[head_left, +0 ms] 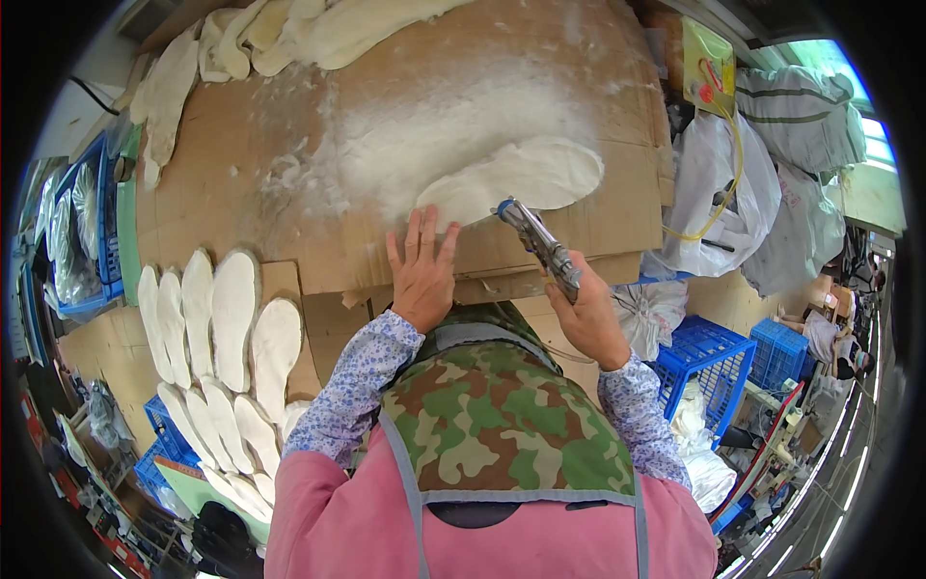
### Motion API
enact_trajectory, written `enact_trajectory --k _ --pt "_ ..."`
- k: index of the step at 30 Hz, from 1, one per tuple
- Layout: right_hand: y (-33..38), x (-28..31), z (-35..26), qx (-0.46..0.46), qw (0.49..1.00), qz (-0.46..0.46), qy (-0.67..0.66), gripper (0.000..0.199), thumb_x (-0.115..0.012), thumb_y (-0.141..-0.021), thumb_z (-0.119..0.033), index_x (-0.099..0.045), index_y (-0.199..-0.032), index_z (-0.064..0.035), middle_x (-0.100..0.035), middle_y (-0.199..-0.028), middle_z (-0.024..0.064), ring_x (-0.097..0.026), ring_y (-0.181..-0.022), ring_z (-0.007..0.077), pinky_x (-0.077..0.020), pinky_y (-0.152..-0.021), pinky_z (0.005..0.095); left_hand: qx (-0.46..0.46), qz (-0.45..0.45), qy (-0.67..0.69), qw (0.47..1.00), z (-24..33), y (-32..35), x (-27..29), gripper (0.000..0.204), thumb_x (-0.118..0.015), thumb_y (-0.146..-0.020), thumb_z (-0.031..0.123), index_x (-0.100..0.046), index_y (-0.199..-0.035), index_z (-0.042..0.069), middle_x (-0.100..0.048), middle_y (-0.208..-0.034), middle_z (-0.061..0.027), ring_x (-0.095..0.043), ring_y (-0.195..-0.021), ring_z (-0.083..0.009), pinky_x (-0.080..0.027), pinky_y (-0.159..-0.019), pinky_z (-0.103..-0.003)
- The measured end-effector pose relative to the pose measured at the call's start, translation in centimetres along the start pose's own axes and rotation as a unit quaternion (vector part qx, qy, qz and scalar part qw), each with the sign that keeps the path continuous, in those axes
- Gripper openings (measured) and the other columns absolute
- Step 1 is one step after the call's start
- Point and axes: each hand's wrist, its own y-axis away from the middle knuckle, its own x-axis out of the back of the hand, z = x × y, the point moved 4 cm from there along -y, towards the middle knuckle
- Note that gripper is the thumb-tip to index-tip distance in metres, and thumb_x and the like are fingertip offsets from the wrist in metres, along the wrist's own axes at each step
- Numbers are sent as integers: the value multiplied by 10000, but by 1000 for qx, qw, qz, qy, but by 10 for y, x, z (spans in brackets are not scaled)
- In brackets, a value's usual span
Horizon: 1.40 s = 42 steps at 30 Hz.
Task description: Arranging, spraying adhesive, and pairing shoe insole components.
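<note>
**Spray nozzle close to my bracing fingers**

My right hand has its grip closed fully round a metal spray gun, nozzle aimed toward the upper left at the heel end of a white insole lying just above the middle of the frame. My left hand lies flat and open, holding nothing, fingers spread on the cardboard sheet that covers the bench, fingertips touching or nearly touching the insole's near edge.

The main risk I see is that the nozzle sits just beside those left fingertips, so a spray at this angle could coat them as well as the insole. The insole is only pinned at one end, if at all; a blast could lift or skid the free toe end across the white-crusted patch around it.

The yellow hose looping at right centre could snag on the bench edge and jerk my aim. Overspray drifting toward the lower left could reach the overlapping rows of insoles laid out there.
</note>
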Motion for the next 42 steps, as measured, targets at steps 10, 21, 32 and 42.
enact_trajectory --k 10,21,32,42 --pt "-5 -26 -24 35 999 -41 0 350 -562 -824 23 -480 -1162 -15 -575 -1000 208 -585 -908 374 -469 -763 383 55 20 26 998 -8 12 0 589 -532 -760 51 -435 -1337 116 -166 -1500 -224 -139 -1400 -381 -75 -1074 -628" --pt "-7 -32 -18 49 998 -33 -9 338 -582 -838 -10 -486 -1161 -2 -585 -958 206 -573 -885 371 -453 -776 356 64 8 5 998 -8 13 -2 593 -587 -779 88 -439 -1352 118 -156 -1498 -229 -129 -1401 -377 -100 -1080 -606" --pt "-3 7 17 13 999 40 17 315 -573 -827 19 -503 -1133 -13 -592 -890 188 -587 -805 341 -465 -736 353 52 28 31 998 -5 9 -2 517 -520 -798 70 -480 -1312 95 -204 -1478 -250 -148 -1391 -387 -90 -1067 -621" --pt "1 53 53 13 990 134 31 292 -567 -825 44 -502 -1108 11 -609 -878 167 -597 -790 281 -469 -737 326 72 58 60 994 -6 1 8 427 -552 -791 81 -565 -1215 124 -306 -1440 -197 -283 -1317 -357 -199 -1046 -506"
